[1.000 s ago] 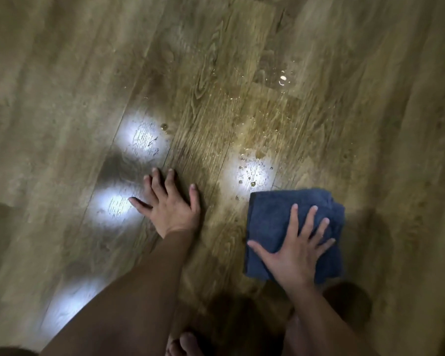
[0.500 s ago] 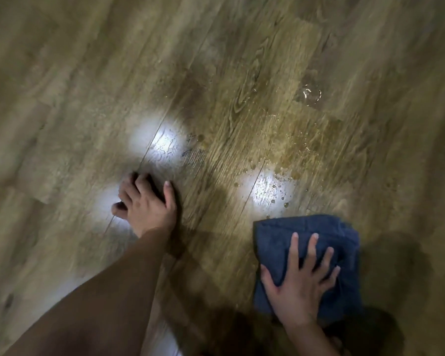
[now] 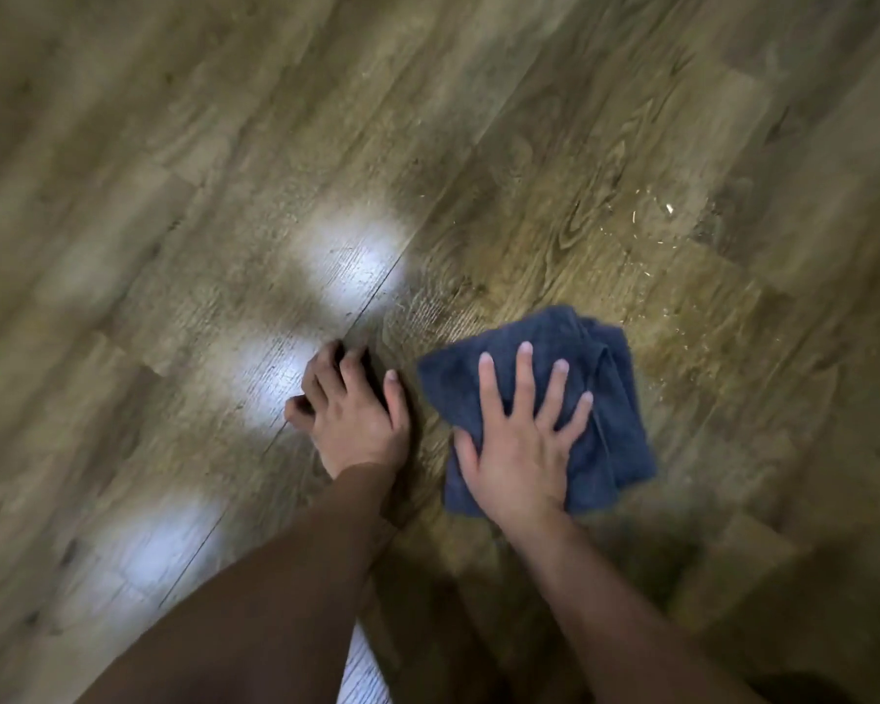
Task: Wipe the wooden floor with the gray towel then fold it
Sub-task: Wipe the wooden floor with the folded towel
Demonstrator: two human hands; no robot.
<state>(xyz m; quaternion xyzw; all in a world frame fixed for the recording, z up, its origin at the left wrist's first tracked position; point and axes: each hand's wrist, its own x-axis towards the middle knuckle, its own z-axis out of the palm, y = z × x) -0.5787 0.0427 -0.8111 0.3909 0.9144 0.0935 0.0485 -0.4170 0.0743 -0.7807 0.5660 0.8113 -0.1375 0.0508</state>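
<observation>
Towel (image 3: 610, 398) dark blue-gray; floor (image 3: 224, 144) brown wood-grain planks.

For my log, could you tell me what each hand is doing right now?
Left hand: open, resting on the floor.
Right hand: open, fingers spread, pressing the towel.

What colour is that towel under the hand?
The towel looks dark blue-gray, plain with no pattern, seen in the head view under the right hand.

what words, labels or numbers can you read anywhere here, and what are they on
None: no text, label, brand or number shows in this view.
The gray towel under the right hand shows plain cloth, no tag visible.
The wooden floor shows only grain, light glare and water droplets.
The left hand rests on bare boards.
</observation>
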